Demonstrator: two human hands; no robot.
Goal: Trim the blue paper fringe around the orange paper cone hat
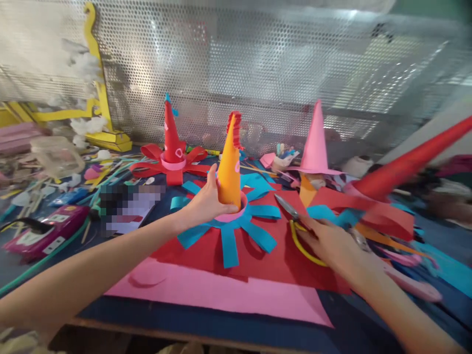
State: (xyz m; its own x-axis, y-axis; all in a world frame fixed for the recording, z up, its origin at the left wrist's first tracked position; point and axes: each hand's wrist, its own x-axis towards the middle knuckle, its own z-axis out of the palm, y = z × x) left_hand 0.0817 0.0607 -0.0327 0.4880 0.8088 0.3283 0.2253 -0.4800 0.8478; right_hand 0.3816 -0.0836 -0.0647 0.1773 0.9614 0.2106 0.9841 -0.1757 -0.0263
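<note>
Scissors (295,221) half hidden under right hand (328,243)

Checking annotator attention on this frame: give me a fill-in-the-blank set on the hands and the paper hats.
1. The left hand grips the base of the ____ cone.
2. The right hand rests on scissors with ____ handles.
3. The strips fanning out under the held cone are ____.
4. The hat behind the scissors is ____.

Missing words: orange; yellow; blue; pink
</note>
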